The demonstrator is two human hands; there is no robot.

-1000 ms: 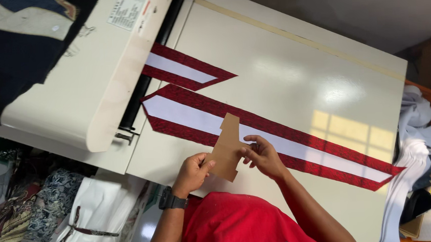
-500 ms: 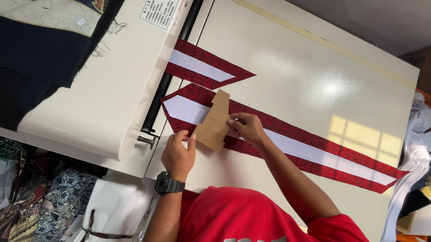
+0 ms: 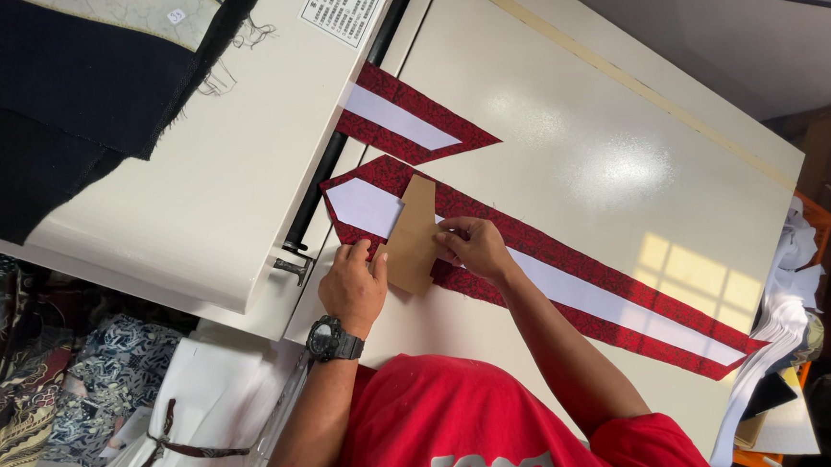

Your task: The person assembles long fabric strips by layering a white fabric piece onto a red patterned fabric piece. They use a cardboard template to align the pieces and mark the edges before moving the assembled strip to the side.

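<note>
On the cream worktable (image 3: 563, 128), my left hand (image 3: 353, 285) and right hand (image 3: 474, 246) both pinch the cardboard template (image 3: 412, 234), aligning it on the long red tie piece (image 3: 572, 272); next it needs squaring to the pointed tip.

Left hand (image 3: 353, 287) and right hand (image 3: 474, 246) press down, fingers curled.

Cream worktable (image 3: 561, 90), window light patch, grey floor (image 3: 769, 39)
</note>
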